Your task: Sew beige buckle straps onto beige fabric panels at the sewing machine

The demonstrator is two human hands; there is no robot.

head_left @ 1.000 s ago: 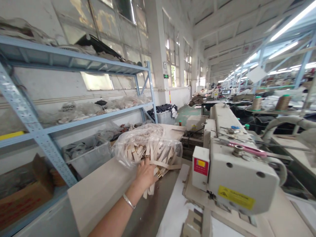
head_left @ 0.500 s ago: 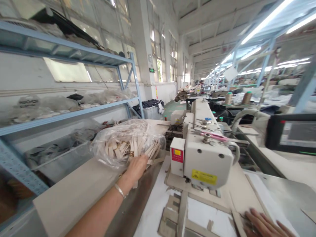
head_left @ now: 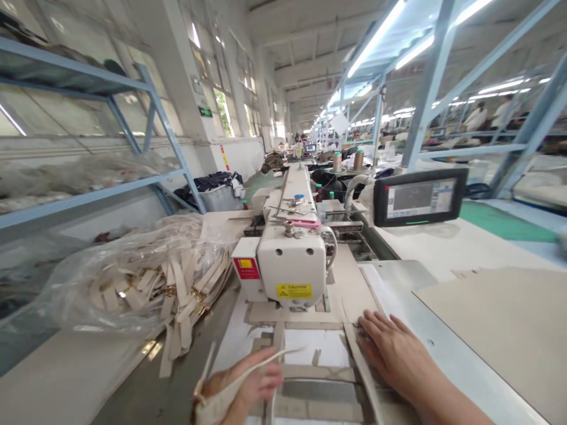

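Observation:
My left hand [head_left: 248,386] is low in front of me, fingers closed round a beige strap [head_left: 230,383] with a gold buckle end. My right hand [head_left: 392,354] lies flat, fingers spread, on a tan template [head_left: 354,348] on the table below the white sewing machine [head_left: 287,262]. To the left, a clear plastic bag [head_left: 133,277] lies on its side with several more beige straps spilling out of its mouth.
A touchscreen panel [head_left: 419,198] stands right of the machine. A tan board [head_left: 500,321] lies on the table at right. Blue metal shelving [head_left: 88,195] with bagged goods runs along the left wall. Thread cones [head_left: 348,160] stand behind the machine.
My left hand has left the bag and come back toward me with one strap in it. The view swung right, and my right hand now lies fully in view on the template.

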